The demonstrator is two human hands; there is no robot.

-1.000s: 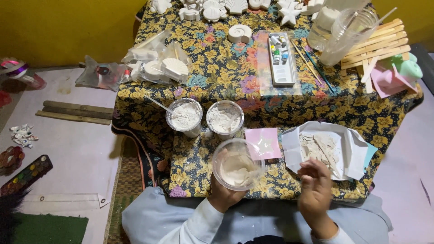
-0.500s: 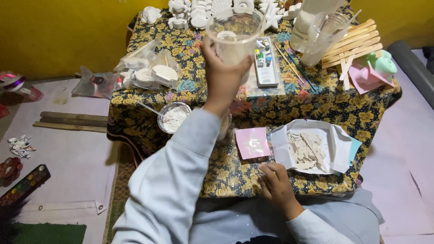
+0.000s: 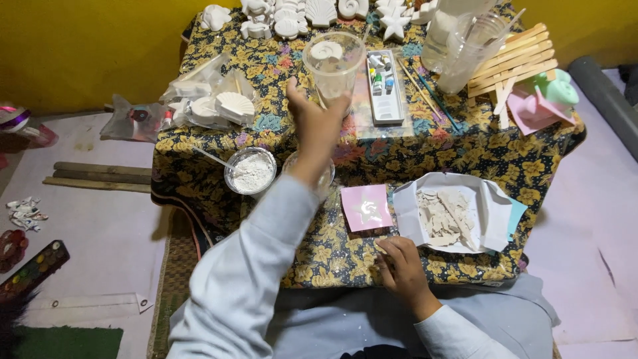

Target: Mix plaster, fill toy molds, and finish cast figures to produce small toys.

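My left hand [image 3: 314, 119] reaches far across the flower-patterned table [image 3: 465, 156] and grips a clear plastic cup [image 3: 333, 63] that stands near the back, beside a long paint tray [image 3: 385, 86]. My right hand [image 3: 399, 266] rests with curled fingers on the table's near edge, holding nothing that I can see, just below a pink square mould [image 3: 366, 207]. To its right lies white paper [image 3: 488, 213] with broken white plaster pieces [image 3: 442, 216]. My left sleeve partly hides a second bowl [image 3: 325, 179].
A bowl of white powder with a spoon [image 3: 250, 171] sits left of my arm. White plaster shells and stars [image 3: 292, 16] line the back edge. Plastic bags [image 3: 199, 100], jars [image 3: 468, 43], wooden sticks [image 3: 515, 56], and pink and green shapes [image 3: 541, 103] crowd the table. A paint palette [image 3: 33, 269] lies on the floor.
My left hand lifted the cup from the near edge and carried it to the back of the table, where it now stands lower. My right hand slid left to the near edge.
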